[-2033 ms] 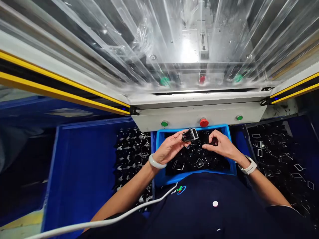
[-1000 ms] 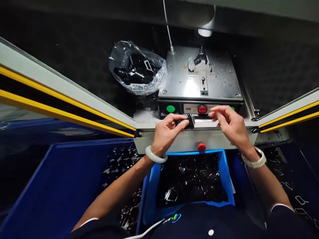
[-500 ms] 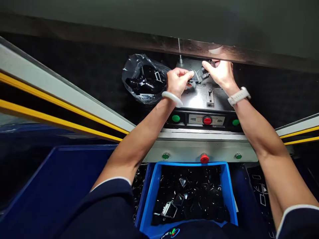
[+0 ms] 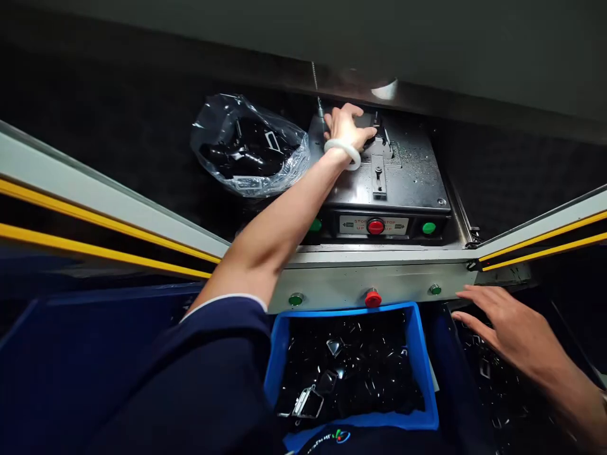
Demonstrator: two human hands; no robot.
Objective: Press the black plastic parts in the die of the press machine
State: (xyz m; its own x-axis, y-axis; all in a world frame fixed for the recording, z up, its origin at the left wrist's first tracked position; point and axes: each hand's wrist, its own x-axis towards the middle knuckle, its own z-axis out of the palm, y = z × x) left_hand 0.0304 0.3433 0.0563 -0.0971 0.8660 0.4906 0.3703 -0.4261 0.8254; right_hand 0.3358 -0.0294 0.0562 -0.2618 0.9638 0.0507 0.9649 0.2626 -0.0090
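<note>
My left hand (image 4: pixel 347 127), a white bangle at its wrist, is over the metal fixture plate (image 4: pixel 412 180). Its fingers are apart, and the thumb reaches to a small black part (image 4: pixel 370 140) in the clamp block (image 4: pixel 382 150). Whether the thumb presses on that part I cannot tell. My right hand (image 4: pixel 516 325) is low on the right, above a dark bin of shiny black parts (image 4: pixel 497 385). Its fingers are stretched out with nothing in them, close to a green button (image 4: pixel 435 289) on the pale front panel.
A clear plastic bag (image 4: pixel 294 167) of glossy black pieces lies left of the plate. Red (image 4: pixel 376 226) and green (image 4: pixel 429 228) buttons line the fixture's front. Below is a blue crate (image 4: pixel 429 379) of black parts. Yellow-striped guards (image 4: pixel 109 232) flank both sides; a dark machine body hangs overhead.
My right hand has left the fixture and come down to the right. My left hand has opened from its pinch and stays over the plate. The view has shifted slightly.
</note>
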